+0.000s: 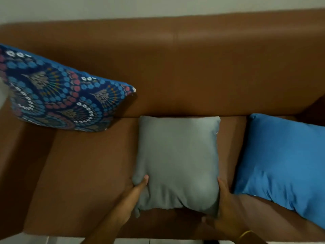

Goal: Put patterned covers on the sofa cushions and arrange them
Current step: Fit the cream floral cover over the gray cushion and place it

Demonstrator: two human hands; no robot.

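A plain grey cushion (177, 161) lies flat in the middle of the brown sofa seat (84, 173), its far edge against the backrest. My left hand (135, 192) grips its near left corner, thumb on top. My right hand (223, 206) clasps its near right side, fingers tucked under. A cushion in a patterned blue cover (58, 92) leans in the sofa's left corner against the backrest and armrest. A plain bright blue cushion (284, 162) lies on the seat at the right, close beside my right hand.
The sofa backrest (175, 67) runs across the view with a pale wall behind it. The left armrest (15, 155) bounds the seat. A strip of light floor (52, 240) shows below the seat's front edge.
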